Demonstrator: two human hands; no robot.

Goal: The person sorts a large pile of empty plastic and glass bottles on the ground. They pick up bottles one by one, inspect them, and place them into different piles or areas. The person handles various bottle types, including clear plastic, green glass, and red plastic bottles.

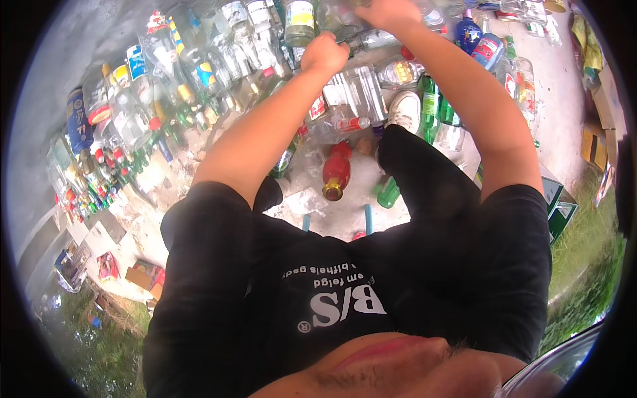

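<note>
My left hand (326,52) is curled among the glass bottles in front of me. A clear jar-like bottle with a yellow label (300,24) stands just beyond it, and a clear glass bottle (374,40) lies to its right. Whether its fingers hold anything is hidden. Farther out, my right hand (390,14) reaches leftward near the top edge, blurred, over clear glass; its grip does not show. Below the hands lie a large clear bottle (356,92) and a red bottle with a gold-coloured end (337,171).
Many bottles crowd the concrete floor (552,84) to the left and ahead. Green bottles (430,109) lie beside my white shoe (404,110). A blue bottle (468,34) is at upper right. Cardboard boxes (594,144) line the right; a green carton (561,221) is near my right elbow.
</note>
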